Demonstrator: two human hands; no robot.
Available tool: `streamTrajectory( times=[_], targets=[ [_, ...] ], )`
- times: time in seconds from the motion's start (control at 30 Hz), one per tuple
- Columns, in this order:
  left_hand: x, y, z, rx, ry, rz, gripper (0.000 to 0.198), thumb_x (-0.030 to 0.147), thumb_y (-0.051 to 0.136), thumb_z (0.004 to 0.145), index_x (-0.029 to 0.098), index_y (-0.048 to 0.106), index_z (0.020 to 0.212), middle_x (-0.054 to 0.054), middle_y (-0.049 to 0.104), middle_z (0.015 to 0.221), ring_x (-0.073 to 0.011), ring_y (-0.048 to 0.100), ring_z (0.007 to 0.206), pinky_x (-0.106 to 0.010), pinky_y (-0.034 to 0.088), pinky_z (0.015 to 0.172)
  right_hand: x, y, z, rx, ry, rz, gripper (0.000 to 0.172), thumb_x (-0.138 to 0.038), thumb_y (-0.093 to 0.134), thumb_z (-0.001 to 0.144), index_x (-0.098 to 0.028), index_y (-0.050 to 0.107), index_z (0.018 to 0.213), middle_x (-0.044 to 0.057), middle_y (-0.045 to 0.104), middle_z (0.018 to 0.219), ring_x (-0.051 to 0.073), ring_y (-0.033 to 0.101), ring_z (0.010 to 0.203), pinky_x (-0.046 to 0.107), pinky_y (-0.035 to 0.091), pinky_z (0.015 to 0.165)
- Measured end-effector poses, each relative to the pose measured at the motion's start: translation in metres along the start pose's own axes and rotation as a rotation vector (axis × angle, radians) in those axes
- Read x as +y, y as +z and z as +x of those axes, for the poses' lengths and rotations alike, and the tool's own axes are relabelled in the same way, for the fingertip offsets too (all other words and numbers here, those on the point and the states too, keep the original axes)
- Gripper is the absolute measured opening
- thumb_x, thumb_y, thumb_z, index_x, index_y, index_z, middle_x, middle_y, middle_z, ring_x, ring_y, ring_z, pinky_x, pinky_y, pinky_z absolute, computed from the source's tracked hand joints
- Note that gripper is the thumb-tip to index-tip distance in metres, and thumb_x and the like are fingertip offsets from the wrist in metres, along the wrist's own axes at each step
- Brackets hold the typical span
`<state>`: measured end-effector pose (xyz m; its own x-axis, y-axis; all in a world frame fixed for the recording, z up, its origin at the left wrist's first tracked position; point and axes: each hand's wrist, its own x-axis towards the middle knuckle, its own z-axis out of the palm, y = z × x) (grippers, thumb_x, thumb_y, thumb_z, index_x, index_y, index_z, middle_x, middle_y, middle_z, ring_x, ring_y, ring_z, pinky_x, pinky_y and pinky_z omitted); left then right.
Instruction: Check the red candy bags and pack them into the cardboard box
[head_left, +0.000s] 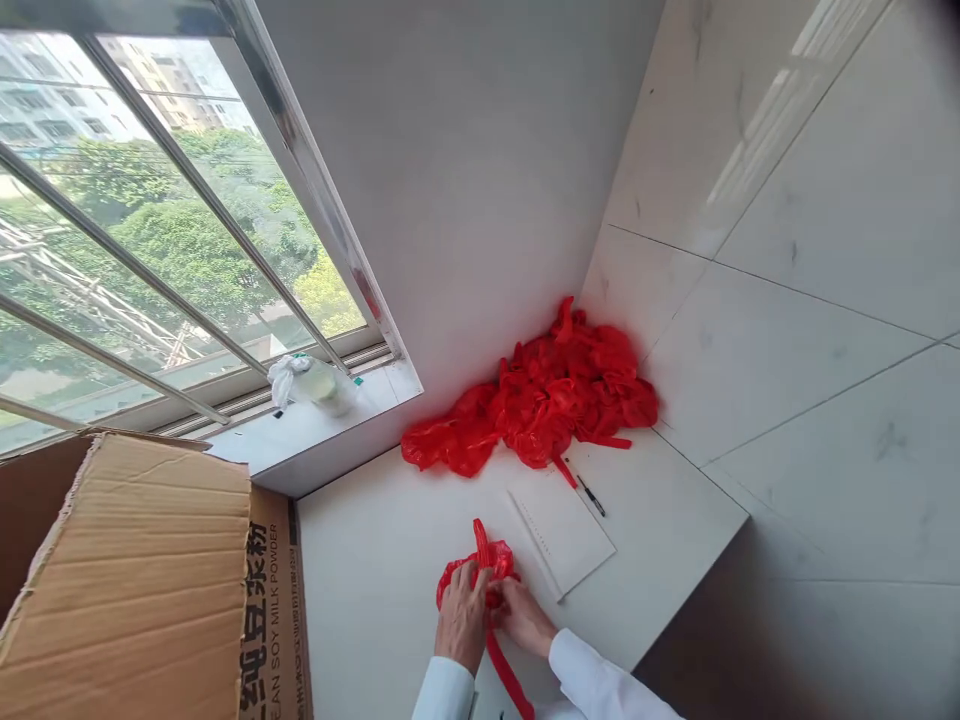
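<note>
Two-handed work on a red bag, directions given as on a clock face centred on the bag. The table (360, 580) ends in an edge that slopes from 3 toward 5 o'clock, with a drop beyond it; its white top between bag and carton (135, 580), at 9 o'clock, offers the widest room for the left elbow to swing. The pile (559, 390) of red plastic lies against the walls at 1 o'clock, bounding forward reach. The notebook (562, 540), at 2 o'clock, sits near the right hand, so sideways pulls on that side are best kept short. The bag (504, 560) itself lies on the near part of the table, one strip standing toward 12 and a longer one trailing toward 5. The left hand (461, 615) is closed on it from above, fingers bent; the right hand (521, 612) grips it narrowly at 4 o'clock, though the exact fingertip contact is hidden. Good handling probably means anchoring with the left, working the right in small, light pinches, and keeping the thin film from snagging. The pen (590, 495) lies just past the notebook.
</note>
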<state>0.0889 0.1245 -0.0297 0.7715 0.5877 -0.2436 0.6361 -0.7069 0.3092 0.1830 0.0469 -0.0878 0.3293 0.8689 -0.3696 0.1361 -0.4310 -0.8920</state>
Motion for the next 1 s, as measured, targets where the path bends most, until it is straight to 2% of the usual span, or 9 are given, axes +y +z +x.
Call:
streamTrajectory(
  times=[0.07, 0.17, 0.27, 0.37, 0.47, 0.6, 0.83, 1.0],
  targets=[
    [0.001, 0.009, 0.005, -0.106, -0.03, 0.038, 0.05, -0.001, 0.045, 0.07, 0.023, 0.058, 0.111, -0.007, 0.056, 0.121, -0.024, 0.05, 0.113, -0.036, 0.044, 0.09, -0.001, -0.006, -0.003, 0.039, -0.02, -0.092, 0.04, 0.002, 0.041, 0.057, -0.018, 0.066, 0.082, 0.004, 0.068, 0.085, 0.017, 0.061, 0.084, 0.025, 0.044, 0.071],
    [-0.002, 0.02, 0.008, -0.226, -0.047, 0.015, 0.049, 0.006, 0.056, 0.069, 0.017, 0.053, 0.117, -0.012, 0.057, 0.12, -0.0279, 0.053, 0.109, -0.037, 0.046, 0.082, -0.002, -0.013, -0.005, 0.104, 0.033, -0.232, 0.036, -0.001, 0.045, 0.06, -0.018, 0.065, 0.085, 0.004, 0.068, 0.087, 0.018, 0.061, 0.083, 0.026, 0.042, 0.072],
    [-0.01, 0.027, 0.005, -0.259, -0.035, -0.031, 0.044, 0.013, 0.063, 0.068, 0.015, 0.056, 0.112, -0.013, 0.061, 0.111, -0.0269, 0.057, 0.103, -0.033, 0.047, 0.079, 0.001, -0.01, -0.01, 0.138, 0.041, -0.287, 0.032, -0.003, 0.049, 0.062, -0.02, 0.063, 0.086, 0.003, 0.067, 0.089, 0.018, 0.06, 0.086, 0.026, 0.041, 0.075],
    [-0.019, 0.028, 0.0, -0.257, -0.036, -0.111, 0.035, 0.014, 0.065, 0.066, 0.019, 0.06, 0.1, -0.007, 0.065, 0.1, -0.0224, 0.061, 0.094, -0.028, 0.047, 0.073, 0.003, -0.004, -0.019, 0.201, 0.006, -0.276, 0.03, -0.005, 0.048, 0.066, -0.021, 0.062, 0.087, 0.002, 0.065, 0.091, 0.017, 0.059, 0.087, 0.026, 0.04, 0.076],
    [-0.027, 0.027, -0.004, -0.225, -0.051, -0.206, 0.027, 0.013, 0.064, 0.066, 0.022, 0.062, 0.092, -0.001, 0.065, 0.091, -0.0164, 0.061, 0.08, -0.024, 0.046, 0.067, 0.004, -0.004, -0.028, 0.26, -0.011, -0.211, 0.025, -0.008, 0.047, 0.069, -0.022, 0.06, 0.085, 0.001, 0.064, 0.088, 0.015, 0.058, 0.08, 0.024, 0.04, 0.071],
    [-0.033, 0.024, -0.006, -0.127, -0.081, -0.307, 0.015, 0.017, 0.061, 0.072, 0.023, 0.066, 0.085, 0.001, 0.061, 0.08, -0.0117, 0.057, 0.068, -0.023, 0.045, 0.067, 0.001, -0.017, -0.033, 0.291, -0.016, -0.116, 0.019, -0.014, 0.046, 0.072, -0.022, 0.06, 0.083, -0.001, 0.063, 0.084, 0.014, 0.056, 0.073, 0.023, 0.041, 0.066],
    [-0.029, 0.016, -0.013, 0.048, -0.128, -0.391, 0.016, 0.029, 0.058, 0.076, 0.023, 0.072, 0.083, 0.002, 0.052, 0.067, -0.0127, 0.053, 0.063, -0.025, 0.045, 0.064, -0.005, -0.036, -0.035, 0.327, -0.048, -0.077, 0.024, -0.017, 0.043, 0.076, -0.022, 0.063, 0.09, 0.003, 0.061, 0.091, 0.015, 0.056, 0.08, 0.027, 0.044, 0.074],
    [-0.026, 0.012, -0.02, 0.099, -0.167, -0.401, 0.02, 0.029, 0.054, 0.08, 0.023, 0.072, 0.084, 0.0, 0.054, 0.069, -0.0136, 0.055, 0.066, -0.025, 0.047, 0.065, -0.002, -0.035, -0.035, 0.322, -0.052, -0.219, 0.024, -0.018, 0.04, 0.081, -0.023, 0.061, 0.089, 0.003, 0.058, 0.089, 0.016, 0.056, 0.079, 0.028, 0.043, 0.073]
  ],
)
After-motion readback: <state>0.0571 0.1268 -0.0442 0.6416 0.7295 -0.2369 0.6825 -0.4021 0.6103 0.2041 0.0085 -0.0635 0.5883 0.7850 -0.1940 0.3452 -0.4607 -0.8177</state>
